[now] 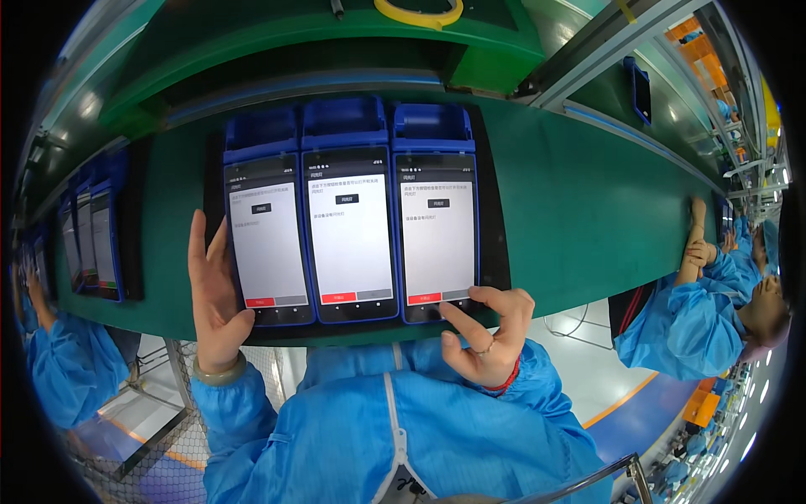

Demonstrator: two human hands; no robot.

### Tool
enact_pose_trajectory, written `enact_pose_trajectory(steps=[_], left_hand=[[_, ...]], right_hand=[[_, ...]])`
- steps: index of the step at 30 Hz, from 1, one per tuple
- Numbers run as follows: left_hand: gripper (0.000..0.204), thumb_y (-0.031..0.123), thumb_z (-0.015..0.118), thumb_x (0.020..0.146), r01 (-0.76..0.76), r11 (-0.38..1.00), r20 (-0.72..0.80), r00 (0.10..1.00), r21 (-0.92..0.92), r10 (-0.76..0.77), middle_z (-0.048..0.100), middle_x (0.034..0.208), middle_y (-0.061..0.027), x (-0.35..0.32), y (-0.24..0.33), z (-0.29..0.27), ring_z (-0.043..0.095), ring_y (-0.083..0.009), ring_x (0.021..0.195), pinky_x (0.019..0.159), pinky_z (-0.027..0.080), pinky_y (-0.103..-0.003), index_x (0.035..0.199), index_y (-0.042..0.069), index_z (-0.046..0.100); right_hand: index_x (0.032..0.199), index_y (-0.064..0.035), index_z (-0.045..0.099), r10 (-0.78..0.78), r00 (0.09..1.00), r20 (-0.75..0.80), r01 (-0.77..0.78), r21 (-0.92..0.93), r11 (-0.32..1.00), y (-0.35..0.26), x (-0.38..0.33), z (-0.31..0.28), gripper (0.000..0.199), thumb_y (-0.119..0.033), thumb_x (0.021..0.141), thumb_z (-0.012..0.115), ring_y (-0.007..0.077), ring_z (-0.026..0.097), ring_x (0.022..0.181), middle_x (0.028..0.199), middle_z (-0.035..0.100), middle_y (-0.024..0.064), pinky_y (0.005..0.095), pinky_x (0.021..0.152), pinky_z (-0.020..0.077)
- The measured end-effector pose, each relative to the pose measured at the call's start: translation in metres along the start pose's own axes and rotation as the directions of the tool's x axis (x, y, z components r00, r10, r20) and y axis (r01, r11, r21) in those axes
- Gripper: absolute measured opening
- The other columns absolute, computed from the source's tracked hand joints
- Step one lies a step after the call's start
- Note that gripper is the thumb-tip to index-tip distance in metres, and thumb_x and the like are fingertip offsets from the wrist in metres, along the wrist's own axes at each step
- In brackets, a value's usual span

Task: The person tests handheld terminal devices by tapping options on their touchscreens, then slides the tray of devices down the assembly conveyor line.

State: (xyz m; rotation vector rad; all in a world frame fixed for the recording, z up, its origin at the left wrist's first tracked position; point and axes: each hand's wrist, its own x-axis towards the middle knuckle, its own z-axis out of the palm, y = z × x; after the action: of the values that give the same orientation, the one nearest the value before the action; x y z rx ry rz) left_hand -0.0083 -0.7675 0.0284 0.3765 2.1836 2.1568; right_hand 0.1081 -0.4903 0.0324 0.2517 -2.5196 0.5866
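Observation:
Three blue handheld payment terminals lie side by side in front of me: a left terminal (265,227), a middle terminal (350,235) and a right terminal (438,235). Their screens are lit, each with a small dark button above and a red and grey bar at the bottom. My left hand (217,294) is open along the left terminal's outer edge, its thumb at the lower left corner. Some of its fingers go partly behind that edge. At the right terminal's lower end, my right hand (494,336) has its fingers apart, one fingertip by the bottom of the screen.
A black mat (494,227) lies under the terminals on the green table (579,202). Yellow tape (420,12) sits on a green shelf at the back. More terminals (91,235) stand at the left. People in blue smocks sit on both sides, one with arms (695,244) on the table.

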Motion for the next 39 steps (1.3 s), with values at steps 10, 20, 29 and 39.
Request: enact_pose_trajectory(steps=[10,20,29,39], left_hand=[[0.102,0.021,0.057,0.055,0.011,0.999,0.051,0.999,-0.032,-0.009,0.025,0.14,-0.0252,-0.003,-0.001,-0.004,0.029,-0.035,0.13,0.107,0.022,-0.042,0.144,0.009,0.009],[0.096,-0.003,0.051,0.062,0.02,0.998,0.141,0.99,-0.056,-0.012,0.02,0.143,-0.0236,-0.001,0.004,-0.005,0.024,-0.0322,0.132,0.108,0.018,-0.042,0.144,0.01,0.003],[0.092,0.001,0.052,0.064,-0.01,0.997,0.11,0.994,-0.076,0.018,0.022,0.142,-0.0235,-0.001,0.008,-0.004,0.027,-0.0333,0.131,0.108,0.02,-0.042,0.144,0.008,0.007],[0.099,0.002,0.048,0.052,-0.021,0.998,0.07,0.997,-0.055,0.025,0.024,0.141,-0.0244,-0.001,0.001,-0.004,0.028,-0.0335,0.131,0.108,0.019,-0.041,0.144,0.008,0.011]], right_hand=[[0.088,-0.0153,0.07,-0.147,0.987,0.069,0.145,0.034,0.989,-0.026,0.034,0.012,0.03,-0.022,0.06,0.07,0.0225,0.043,0.086,0.106,0.056,0.0099,0.0373,0.079,0.0341],[0.091,-0.0153,0.068,-0.091,0.992,0.092,0.094,-0.022,0.995,-0.039,0.045,0.007,0.031,-0.022,0.061,0.071,0.0231,0.046,0.087,0.107,0.057,0.0075,0.0367,0.08,0.0345],[0.094,-0.0061,0.065,0.152,0.981,-0.122,-0.16,-0.058,0.985,0.007,-0.004,-0.01,0.031,-0.004,0.063,0.064,0.0277,0.047,0.09,0.102,0.055,0.0122,0.0367,0.078,0.0398],[0.096,-0.0038,0.065,0.205,0.973,-0.108,-0.191,0.13,0.973,0.007,-0.022,0.005,0.032,-0.004,0.064,0.067,0.0289,0.051,0.091,0.104,0.051,0.0169,0.0345,0.076,0.0459]])
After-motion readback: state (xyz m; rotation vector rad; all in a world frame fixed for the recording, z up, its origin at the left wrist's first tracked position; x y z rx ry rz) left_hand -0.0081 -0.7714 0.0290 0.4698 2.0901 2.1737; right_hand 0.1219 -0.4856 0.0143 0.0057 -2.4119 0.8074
